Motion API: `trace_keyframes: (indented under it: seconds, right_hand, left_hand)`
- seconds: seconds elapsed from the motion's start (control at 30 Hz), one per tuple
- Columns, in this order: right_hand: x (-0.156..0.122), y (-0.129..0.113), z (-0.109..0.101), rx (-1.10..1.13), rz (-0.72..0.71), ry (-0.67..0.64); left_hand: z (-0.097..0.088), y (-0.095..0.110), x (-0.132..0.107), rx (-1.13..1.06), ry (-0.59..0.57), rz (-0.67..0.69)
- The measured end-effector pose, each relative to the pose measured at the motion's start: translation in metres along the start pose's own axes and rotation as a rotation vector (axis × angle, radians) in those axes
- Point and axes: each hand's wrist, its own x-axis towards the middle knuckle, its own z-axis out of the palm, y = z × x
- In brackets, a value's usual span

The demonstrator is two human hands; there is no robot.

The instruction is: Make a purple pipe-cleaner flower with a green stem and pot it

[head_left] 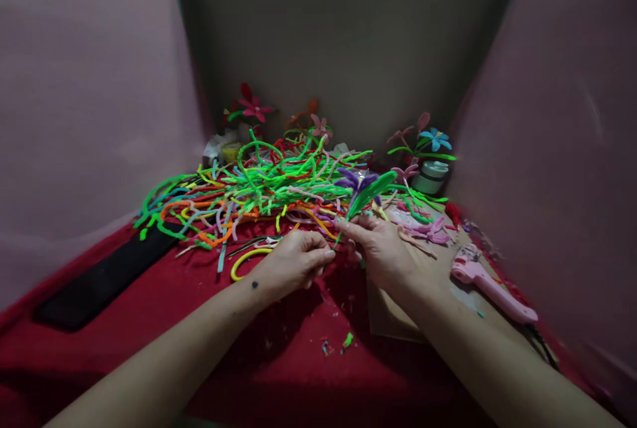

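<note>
My right hand [381,250] is closed around the stem of a pipe-cleaner flower, with its purple petals [352,179] and long green leaf [374,192] pointing up and away. Just left of it, my left hand [302,257] has thumb and fingers pinched together close to the lower end of the stem; what lies in the pinch is too small to make out. Behind both hands spreads a tangled heap of pipe cleaners [279,179], mostly bright green, with orange, red, yellow and pink ones. A yellow loop [243,262] lies beside my left wrist.
A pink glue gun [492,285] rests on a brown board [398,315] at the right. On the left lies a long black object [104,282]. Finished pipe-cleaner flowers, pink [256,109] and blue [436,139], stand at the back. Green scraps [347,340] dot the red cloth [279,375].
</note>
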Motion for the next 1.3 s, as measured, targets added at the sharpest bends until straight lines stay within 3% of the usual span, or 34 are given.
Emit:
trace_keyframes:
  seconds: [0.17,0.27,0.33,0.37,0.47,0.53,0.63,0.77,0.97,1.03,1.17,1.3]
  right_hand:
    - [0.005,-0.009,-0.010,0.009,-0.120,0.072]
    - [0.002,-0.005,-0.013,0.022,-0.071,0.014]
    - [-0.001,-0.002,-0.012,0.021,-0.026,-0.006]
    - [-0.002,-0.001,-0.012,0.022,-0.009,-0.014]
    - [-0.005,0.001,-0.011,0.073,-0.002,-0.055]
    - [-0.006,0.001,-0.011,0.128,0.018,-0.111]
    - [-0.008,0.001,-0.011,0.170,0.054,-0.178]
    - [-0.011,0.001,-0.006,0.151,0.011,-0.094]
    - [-0.013,0.004,0.001,0.209,-0.043,0.038]
    - [-0.013,0.005,0.000,0.229,-0.020,0.014]
    - [-0.013,0.005,-0.004,0.303,0.057,-0.085]
    - [-0.011,0.010,-0.006,0.298,0.023,-0.049]
  left_hand:
    - [-0.011,-0.006,0.017,0.124,0.128,-0.001]
    - [-0.022,-0.003,0.027,0.269,0.388,0.181]
    - [-0.026,0.004,0.027,0.225,0.458,0.253]
    - [-0.026,0.007,0.025,0.149,0.386,0.218]
    - [-0.018,0.011,0.019,-0.152,-0.024,-0.020]
    - [-0.012,0.008,0.017,-0.365,-0.236,-0.125]
    - [-0.005,0.001,0.017,-0.577,-0.377,-0.171]
    - [0.001,0.001,0.015,-0.486,-0.292,-0.117]
    - [0.015,0.010,0.007,0.186,0.118,0.227]
    - [0.015,0.012,0.005,0.231,0.112,0.266]
    - [0.010,0.016,0.004,0.095,-0.046,0.235]
    - [0.012,0.010,0.006,0.190,0.023,0.304]
